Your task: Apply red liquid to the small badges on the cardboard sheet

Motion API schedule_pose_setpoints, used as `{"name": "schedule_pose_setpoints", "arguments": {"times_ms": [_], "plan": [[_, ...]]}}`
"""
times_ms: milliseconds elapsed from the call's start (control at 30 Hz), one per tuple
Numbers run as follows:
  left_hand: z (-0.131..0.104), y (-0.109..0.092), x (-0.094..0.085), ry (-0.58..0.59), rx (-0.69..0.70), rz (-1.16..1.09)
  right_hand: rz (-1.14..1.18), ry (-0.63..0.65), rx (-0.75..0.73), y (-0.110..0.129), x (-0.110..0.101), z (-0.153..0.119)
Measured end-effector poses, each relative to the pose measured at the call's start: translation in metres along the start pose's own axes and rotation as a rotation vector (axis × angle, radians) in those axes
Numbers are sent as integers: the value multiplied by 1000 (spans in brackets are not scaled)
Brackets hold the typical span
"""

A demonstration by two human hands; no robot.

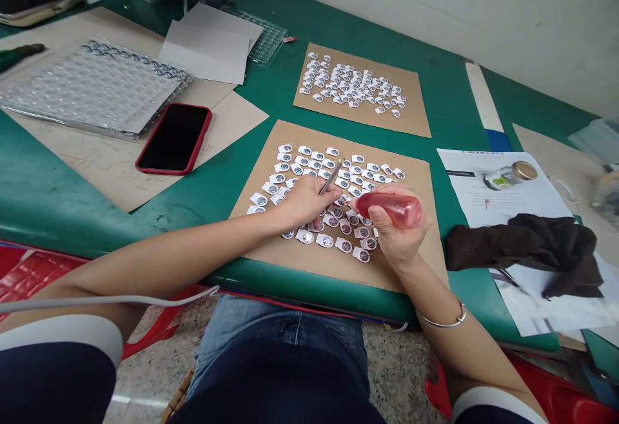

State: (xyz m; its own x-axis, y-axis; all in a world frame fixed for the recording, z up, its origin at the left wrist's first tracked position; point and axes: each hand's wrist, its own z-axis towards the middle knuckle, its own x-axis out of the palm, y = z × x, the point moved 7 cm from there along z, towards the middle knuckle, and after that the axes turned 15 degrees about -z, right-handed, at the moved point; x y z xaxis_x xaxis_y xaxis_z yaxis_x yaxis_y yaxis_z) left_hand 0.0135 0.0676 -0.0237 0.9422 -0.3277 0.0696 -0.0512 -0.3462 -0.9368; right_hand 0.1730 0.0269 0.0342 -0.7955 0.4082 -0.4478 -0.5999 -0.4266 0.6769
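My left hand (pixel 309 202) is closed on thin metal tweezers (pixel 331 177), whose tips point up and away over the near cardboard sheet (pixel 411 182). In my right hand (pixel 401 234) is a small bottle of red liquid (pixel 394 209), tilted so its nozzle points left, close to my left fingertips. Between the two hands lies one of the small white tagged round pieces (pixel 342 200). Several rows of such pieces cover the near sheet. My fingers hide some of them.
A second cardboard sheet (pixel 362 124) with more pieces lies behind. To the left are a red-cased phone (pixel 174 138), clear plastic trays (pixel 87 89) and white cards (pixel 207 44). At right are a dark cloth (pixel 522 247), printed papers (pixel 464 185) and a glass jar (pixel 510 176).
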Motion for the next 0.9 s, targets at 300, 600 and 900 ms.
{"name": "schedule_pose_setpoints", "arguments": {"times_ms": [300,600,900], "plan": [[-1,1,1,10,-6,19,-6,5,-17,3,0,1],[1,4,0,16,20,11,-27,-17,-42,4,0,0],[-1,2,0,9,12,35,-22,-13,-32,4,-1,1]]}}
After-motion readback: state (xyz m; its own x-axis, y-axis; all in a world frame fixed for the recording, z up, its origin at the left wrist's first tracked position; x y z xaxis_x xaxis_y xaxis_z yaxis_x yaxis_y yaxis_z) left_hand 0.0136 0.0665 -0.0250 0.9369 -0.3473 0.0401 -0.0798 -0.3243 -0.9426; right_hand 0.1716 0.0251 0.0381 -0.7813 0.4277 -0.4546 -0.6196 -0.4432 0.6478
